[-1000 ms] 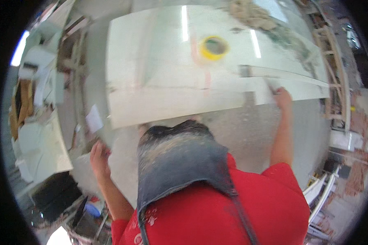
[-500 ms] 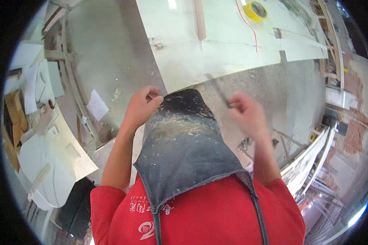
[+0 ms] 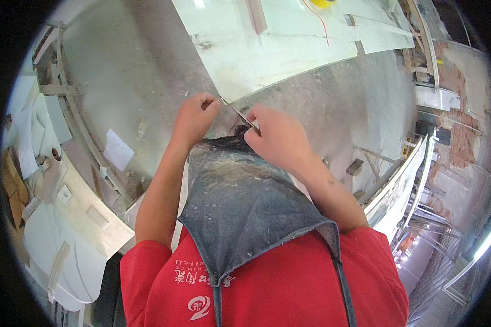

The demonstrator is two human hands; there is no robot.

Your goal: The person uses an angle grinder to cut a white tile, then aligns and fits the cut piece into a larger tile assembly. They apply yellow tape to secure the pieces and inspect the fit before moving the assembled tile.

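Observation:
My right hand [image 3: 280,135] is closed around a thin, dark, stick-like tool [image 3: 237,113], whose exact kind I cannot make out. It slants up and to the left, its far end close to the fingertips of my left hand [image 3: 197,116]. The left fingers are curled in a pinch; whatever they hold, if anything, is hidden or too small to name. Both hands are in front of my dusty dark apron [image 3: 251,201], by the near corner of a large pale, glossy slab [image 3: 289,54].
On the slab lie a brown strip [image 3: 257,15], a red cord [image 3: 321,22] and a yellow roll of tape [image 3: 323,2]. A white sheet of paper [image 3: 118,150] is at the left. Pale boards [image 3: 65,250] stand farther left, and a white-edged panel [image 3: 401,174] leans at the right.
My right hand has swung left and inward with the tool, bringing its end near my left fingertips. My left hand has risen slightly. The view has shifted, so the slab appears higher.

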